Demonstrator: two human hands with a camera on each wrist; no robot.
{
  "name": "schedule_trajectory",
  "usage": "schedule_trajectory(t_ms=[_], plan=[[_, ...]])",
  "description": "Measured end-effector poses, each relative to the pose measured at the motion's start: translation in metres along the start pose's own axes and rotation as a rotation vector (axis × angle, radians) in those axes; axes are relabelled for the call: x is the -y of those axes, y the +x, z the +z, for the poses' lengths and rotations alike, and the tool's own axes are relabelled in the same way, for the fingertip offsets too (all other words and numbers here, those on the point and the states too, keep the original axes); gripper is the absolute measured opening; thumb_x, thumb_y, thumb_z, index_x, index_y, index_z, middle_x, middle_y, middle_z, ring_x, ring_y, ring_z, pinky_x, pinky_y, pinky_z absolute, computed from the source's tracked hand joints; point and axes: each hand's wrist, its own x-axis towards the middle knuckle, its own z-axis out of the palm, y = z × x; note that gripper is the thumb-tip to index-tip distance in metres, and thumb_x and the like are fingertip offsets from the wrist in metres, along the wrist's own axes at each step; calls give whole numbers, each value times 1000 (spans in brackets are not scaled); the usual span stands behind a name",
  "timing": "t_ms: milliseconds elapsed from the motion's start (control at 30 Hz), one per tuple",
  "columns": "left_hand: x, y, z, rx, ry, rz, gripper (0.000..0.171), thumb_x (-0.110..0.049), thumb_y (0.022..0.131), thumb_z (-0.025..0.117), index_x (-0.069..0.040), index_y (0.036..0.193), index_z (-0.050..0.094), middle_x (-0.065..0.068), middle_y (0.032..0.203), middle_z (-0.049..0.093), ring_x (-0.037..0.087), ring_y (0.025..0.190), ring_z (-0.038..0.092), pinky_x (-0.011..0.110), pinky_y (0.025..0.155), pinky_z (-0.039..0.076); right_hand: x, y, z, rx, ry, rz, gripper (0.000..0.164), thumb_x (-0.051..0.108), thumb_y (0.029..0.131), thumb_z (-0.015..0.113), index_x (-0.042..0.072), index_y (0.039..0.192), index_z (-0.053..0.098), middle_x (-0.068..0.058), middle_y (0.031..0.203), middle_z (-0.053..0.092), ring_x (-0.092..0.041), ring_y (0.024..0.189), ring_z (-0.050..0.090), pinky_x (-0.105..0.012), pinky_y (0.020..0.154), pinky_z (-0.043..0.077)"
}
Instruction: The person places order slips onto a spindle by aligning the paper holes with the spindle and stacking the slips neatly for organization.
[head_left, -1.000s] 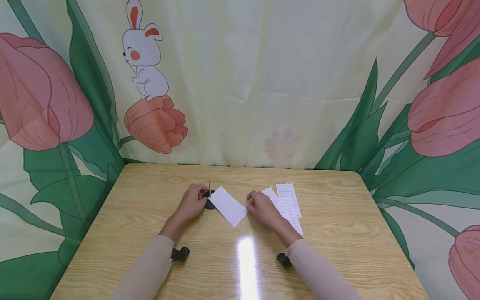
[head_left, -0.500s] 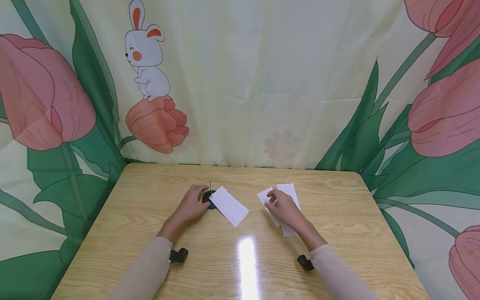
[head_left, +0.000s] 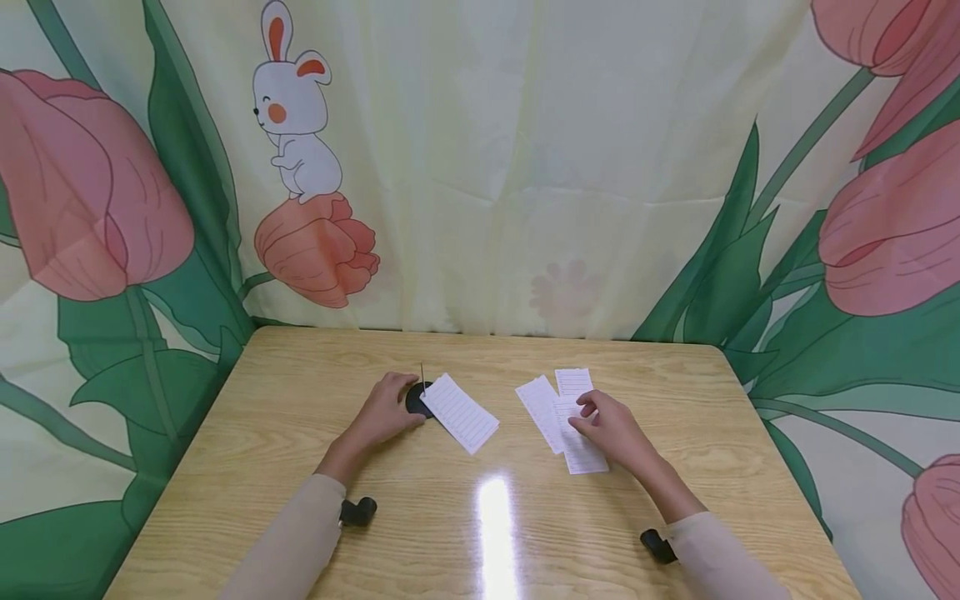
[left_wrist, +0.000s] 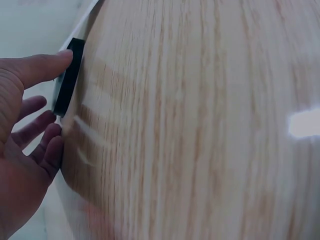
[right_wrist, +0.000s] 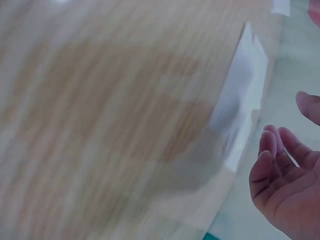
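Observation:
In the head view my left hand (head_left: 385, 410) grips the round black base (head_left: 416, 400) of a paper spike, whose thin needle (head_left: 422, 379) points up. The left wrist view shows the thumb on the base's rim and the fingers curled at its other side. A white lined slip (head_left: 462, 415) overlaps the base with its upper corner at the needle. To the right lie several more lined slips: a slanted one (head_left: 540, 414), a nearer one (head_left: 583, 454) and a far one (head_left: 573, 382). My right hand (head_left: 617, 429) hovers over these, fingers loosely bent, thumb apart, holding nothing.
A wood-grain table (head_left: 315, 367) carries everything, with a bright light reflection (head_left: 497, 533) at its front middle. Behind its far edge hangs a curtain (head_left: 465, 208) printed with tulips and a rabbit. Each wrist wears a black camera (head_left: 358, 511).
My right hand has left the end of the slip at the spike and moved right, over the loose slips. The left hand stays at the base.

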Motion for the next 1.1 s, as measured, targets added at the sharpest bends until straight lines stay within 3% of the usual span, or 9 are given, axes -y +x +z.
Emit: schedule_trajectory(t_ms=[233,433,733,1100], plan=[[-3,-1,2,-13,3,-14,74,-18,79,91,-2,143,57,19,142,53,40,134,46,56,113,39,-18,-15,-7,1,-22,31,40,23,92,78,-2,120,64,-9,100,68,-22,90,64,-39,78,53],[-5,-1,3,-20,-1,-36,75,-20,79,91,-5,144,57,17,140,53,40,133,47,55,112,40,-28,-26,-8,-10,-66,71,44,29,88,83,-2,113,62,-9,96,62,-22,86,57,-36,76,49],[-3,0,5,-19,9,-45,73,-21,80,90,-8,144,58,15,138,53,38,131,47,55,111,40,-33,-36,0,3,-66,123,50,37,86,84,0,111,62,-9,97,61,-21,84,54,-34,74,45],[-3,0,5,-23,18,-47,71,-21,81,90,-6,143,59,15,136,53,38,128,48,55,109,42,-28,-42,10,-15,-93,135,47,33,84,86,-1,110,64,-10,102,64,-23,92,61,-44,81,52]])
